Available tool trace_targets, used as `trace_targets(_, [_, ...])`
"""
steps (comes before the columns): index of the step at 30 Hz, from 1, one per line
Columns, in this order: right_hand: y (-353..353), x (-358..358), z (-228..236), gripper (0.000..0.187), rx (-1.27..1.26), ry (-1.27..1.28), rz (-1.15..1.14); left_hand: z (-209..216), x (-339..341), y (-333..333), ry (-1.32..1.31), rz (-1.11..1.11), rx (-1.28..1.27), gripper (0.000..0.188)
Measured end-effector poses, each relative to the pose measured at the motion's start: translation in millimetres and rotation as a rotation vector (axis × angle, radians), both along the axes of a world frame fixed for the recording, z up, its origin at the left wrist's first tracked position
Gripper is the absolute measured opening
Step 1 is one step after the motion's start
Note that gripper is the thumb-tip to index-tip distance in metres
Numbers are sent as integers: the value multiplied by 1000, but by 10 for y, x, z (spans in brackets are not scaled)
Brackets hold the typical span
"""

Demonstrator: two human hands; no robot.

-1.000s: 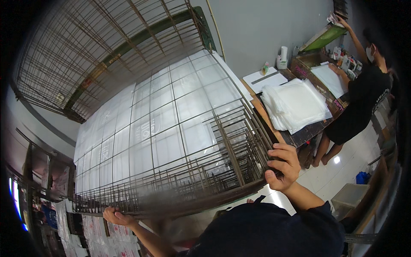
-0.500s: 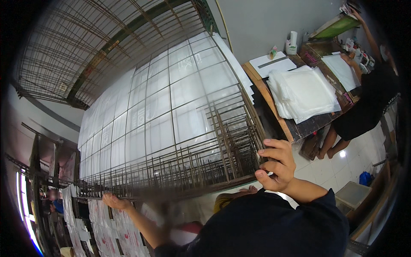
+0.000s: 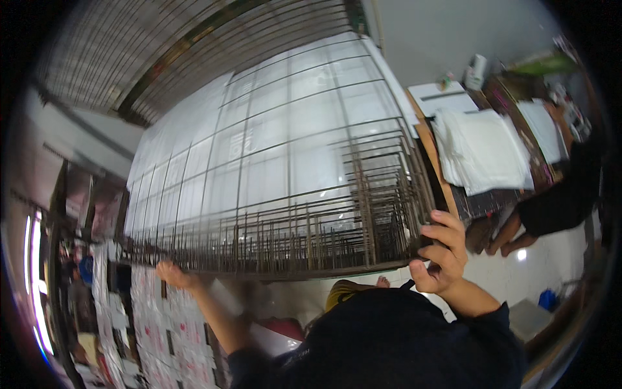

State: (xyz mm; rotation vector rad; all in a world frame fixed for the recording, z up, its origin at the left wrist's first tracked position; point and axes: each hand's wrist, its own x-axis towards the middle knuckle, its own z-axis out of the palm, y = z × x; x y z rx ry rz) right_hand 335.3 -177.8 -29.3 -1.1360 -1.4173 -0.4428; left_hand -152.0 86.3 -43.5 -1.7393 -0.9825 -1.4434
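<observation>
The wire rack (image 3: pixel 350 268), many mesh layers stacked close together, fills most of the space before me, reaching from my left across to the table. More wire racks (image 3: pixel 214 24) stand raised and tilted beyond it. White sheets (image 3: pixel 188 133) lie spread under the lines of its uppermost grid. On my right is the table (image 3: pixel 479 202), dark-topped with a pale wooden edge, where a person in black clothes (image 3: pixel 564 207) leans over the far end. Clear plastic pieces with red print (image 3: pixel 146 321) hang low on my left. A loose stack of whitish translucent bags (image 3: pixel 483 152) sits on the table, near a white bottle (image 3: pixel 476 71). My right fingers (image 3: pixel 447 221) are curled around the rack's near right corner, thumb underneath, and my left fingers (image 3: pixel 170 272), slightly blurred, are clasped on its near edge toward the left end.
</observation>
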Motion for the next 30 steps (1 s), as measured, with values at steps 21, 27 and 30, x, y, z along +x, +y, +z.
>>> trace_targets(21, [-20,-107,173,23,48,-178,-63,142,155,-157,-237,-63,12,44])
trace_targets(27, [-49,-145,138,22,40,-148,-75,80,87,-148,-249,-53,12,48])
trace_targets(30, [-34,-153,113,22,70,-118,-51,97,106,-170,-259,-81,14,48])
